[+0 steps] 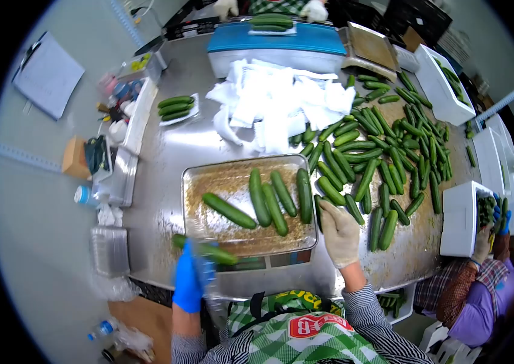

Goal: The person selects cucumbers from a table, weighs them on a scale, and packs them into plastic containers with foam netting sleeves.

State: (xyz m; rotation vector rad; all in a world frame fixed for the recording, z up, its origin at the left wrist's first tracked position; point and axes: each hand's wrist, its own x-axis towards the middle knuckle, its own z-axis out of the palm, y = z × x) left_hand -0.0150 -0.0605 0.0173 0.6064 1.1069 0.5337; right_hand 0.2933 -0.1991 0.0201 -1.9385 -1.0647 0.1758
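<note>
My left hand (pixel 188 280), in a blue glove and smeared by motion, grips a clear plastic tray (pixel 209 285) by the front left of a metal pan. A cucumber (pixel 219 253) lies across, partly behind the tray; whether it sits in the tray I cannot tell. Several cucumbers (pixel 229 210) rest inside the metal pan (pixel 251 166). At the pan's right edge, my right hand (pixel 339 235), in a whitish glove, has its fingers closed round a cucumber (pixel 318 209), mostly hidden. A large heap of cucumbers (pixel 384 145) spreads beyond it.
White sheets (pixel 275 100) lie behind the pan, before a blue-lidded box (pixel 275 39). A white pad (pixel 191 112) holds several cucumbers. Clear trays (pixel 110 252) are stacked at left. White foam boxes (pixel 456 221) line the right, where a co-worker (pixel 475 297) handles cucumbers. Another person's gloved hands show at top.
</note>
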